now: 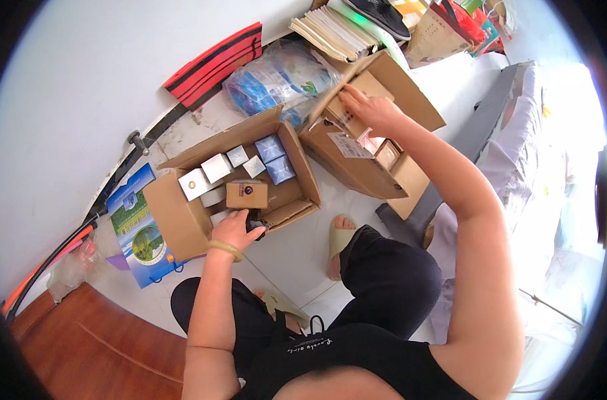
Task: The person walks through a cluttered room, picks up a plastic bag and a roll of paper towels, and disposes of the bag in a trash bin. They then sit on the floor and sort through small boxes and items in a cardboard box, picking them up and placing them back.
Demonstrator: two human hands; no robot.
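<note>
My left hand (233, 232), with a pale bangle at its wrist, reaches over the near side of an open cardboard box (163, 213). Its fingers and thumb close around a small black object (253, 225), mostly hidden. Just beyond the fingers, a small brown carton (246, 195) lies among white cartons (216, 168) and shiny blue cartons (274, 159). On the right, my right hand (375, 112) is inside a second open cardboard box (343, 157). Its fingers bend over a brown carton (345, 119) there; their tips are partly hard to make out. Pinkish packs (387, 153) show below that wrist.
Behind the boxes lie a clear plastic bag with blue contents (263, 80), a red-and-black folded item (217, 63) and stacked papers (333, 32). A blue-green printed bag (140, 227) stands left. A brown wooden panel (110, 347) is near left; grey fabric (497, 127) hangs right.
</note>
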